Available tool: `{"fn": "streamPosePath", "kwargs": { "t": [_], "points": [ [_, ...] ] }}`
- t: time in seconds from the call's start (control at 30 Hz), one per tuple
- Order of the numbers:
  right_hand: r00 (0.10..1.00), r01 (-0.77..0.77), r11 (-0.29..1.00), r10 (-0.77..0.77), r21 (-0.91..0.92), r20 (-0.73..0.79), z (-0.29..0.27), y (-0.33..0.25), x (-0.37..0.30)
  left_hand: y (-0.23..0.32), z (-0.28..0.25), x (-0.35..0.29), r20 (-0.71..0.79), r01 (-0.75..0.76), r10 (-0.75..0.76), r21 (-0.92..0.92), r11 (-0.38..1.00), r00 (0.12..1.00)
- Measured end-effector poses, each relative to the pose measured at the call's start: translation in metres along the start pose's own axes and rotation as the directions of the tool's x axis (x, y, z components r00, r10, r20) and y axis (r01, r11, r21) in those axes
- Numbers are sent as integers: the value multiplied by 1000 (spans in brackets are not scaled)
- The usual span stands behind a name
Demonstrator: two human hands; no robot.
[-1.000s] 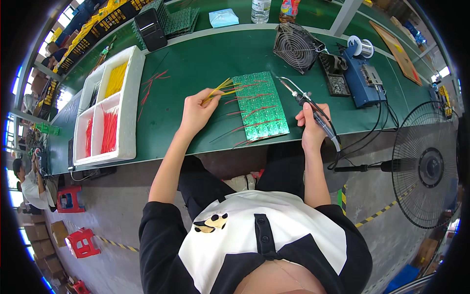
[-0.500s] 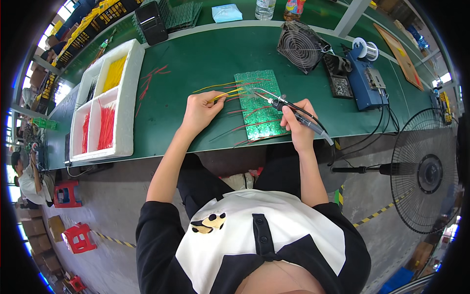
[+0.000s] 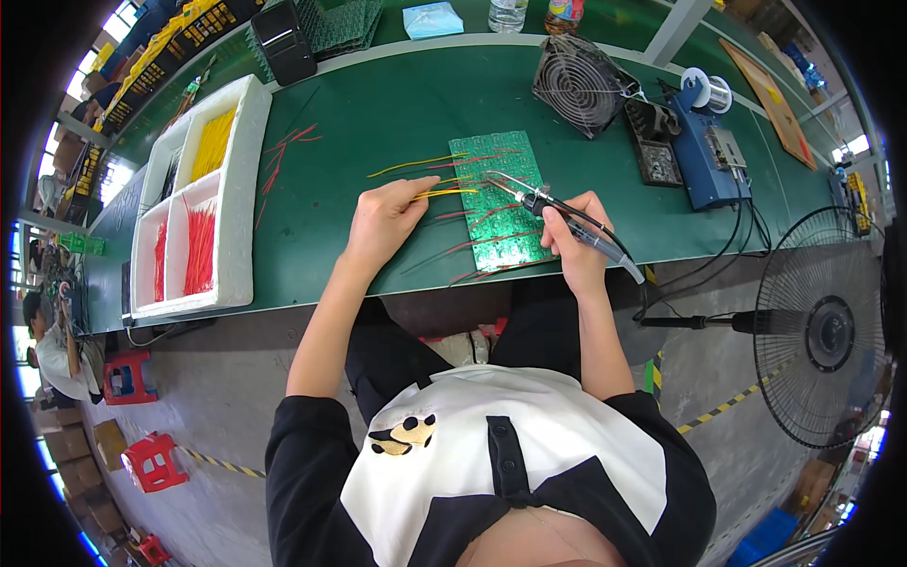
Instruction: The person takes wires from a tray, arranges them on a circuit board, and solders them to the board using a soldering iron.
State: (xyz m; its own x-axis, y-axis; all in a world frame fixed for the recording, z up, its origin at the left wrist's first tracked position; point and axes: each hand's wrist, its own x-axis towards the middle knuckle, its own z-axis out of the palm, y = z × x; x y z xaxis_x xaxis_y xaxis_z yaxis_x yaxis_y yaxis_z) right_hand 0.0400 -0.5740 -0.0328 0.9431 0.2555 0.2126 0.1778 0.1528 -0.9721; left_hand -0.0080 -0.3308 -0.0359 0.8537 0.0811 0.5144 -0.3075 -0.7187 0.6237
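Soldering iron: swung over circuit-board panel; tip contact I can't judge.
Left hand: just left of panel, pinching yellow wires.
Right hand: gripping iron.

Two bottles and one soldering iron show.

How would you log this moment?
left hand: holding yellow wires | right hand: holding soldering iron | aim: toward green circuit-board panel | contact: unclear

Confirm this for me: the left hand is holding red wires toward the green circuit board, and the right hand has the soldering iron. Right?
Not quite: the wires in the left hand are yellow, as the head view shows. The right hand does have the soldering iron.
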Motion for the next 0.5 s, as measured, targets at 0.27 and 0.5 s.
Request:
{"fn": "streamPosePath", "kwargs": {
  "t": [0.27, 0.5],
  "points": [
    [1000, -6, 1000, 7, -22, 17, 0, 0, 0, -2, 2, -1, 23, -36, 34, 66, 997, 999],
    [1000, -17, 1000, 17, -25, 16, 1, 0, 0, -2, 1, 0, 20, -53, 51, 81, 995, 998]
  ]
}}
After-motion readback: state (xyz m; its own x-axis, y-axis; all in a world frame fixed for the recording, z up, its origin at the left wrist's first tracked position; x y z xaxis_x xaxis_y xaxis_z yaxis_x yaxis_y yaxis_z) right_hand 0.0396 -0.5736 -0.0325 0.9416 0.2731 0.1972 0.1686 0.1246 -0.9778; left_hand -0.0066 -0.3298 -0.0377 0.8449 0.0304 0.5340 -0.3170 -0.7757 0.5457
